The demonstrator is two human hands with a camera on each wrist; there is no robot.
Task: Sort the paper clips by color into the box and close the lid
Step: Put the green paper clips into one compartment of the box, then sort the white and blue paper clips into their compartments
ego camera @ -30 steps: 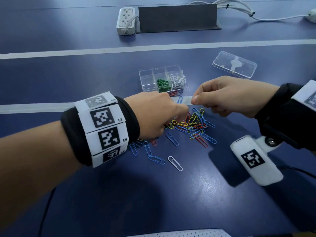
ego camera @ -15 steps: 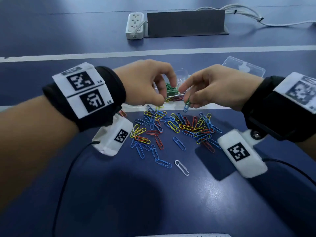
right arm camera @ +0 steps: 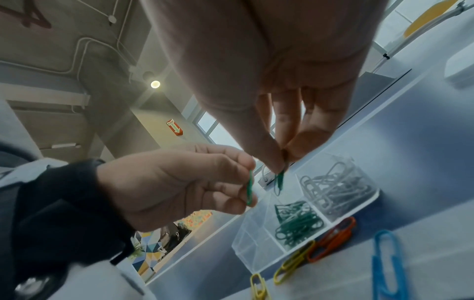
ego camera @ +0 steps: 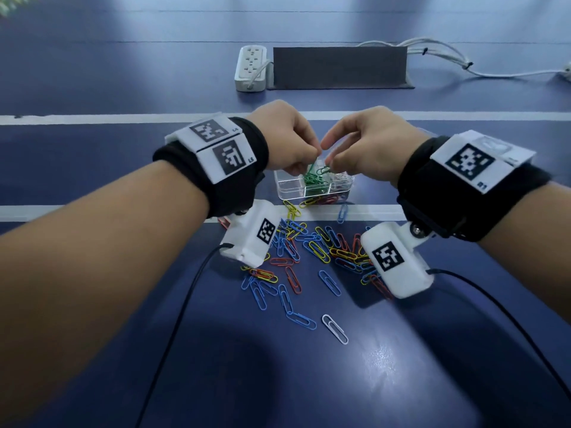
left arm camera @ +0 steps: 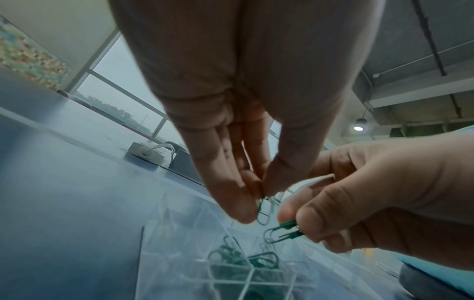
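Note:
A clear compartment box [ego camera: 290, 193] stands beyond a loose pile of coloured paper clips [ego camera: 309, 248]. Its middle cell holds green clips [right arm camera: 297, 223] and the cell to the right holds silver ones [right arm camera: 336, 190]. Both hands hover close together just above the box. My left hand [ego camera: 313, 156] pinches one green clip [left arm camera: 263, 213] that hangs downward. Between thumb and forefinger, my right hand [ego camera: 326, 159] pinches another green clip [left arm camera: 279, 233]. The two clips are over the green cell and do not touch it.
A lone white clip [ego camera: 334, 329] lies nearest me on the blue table. Yellow, orange and blue clips [right arm camera: 333, 239] lie against the box's front wall. A power strip [ego camera: 251, 67], a dark grey panel [ego camera: 340, 67] and white cables [ego camera: 448, 57] are at the back.
Both hands rose from the clip pile and moved forward over the box, each carrying a green clip. The hands are now closer together.

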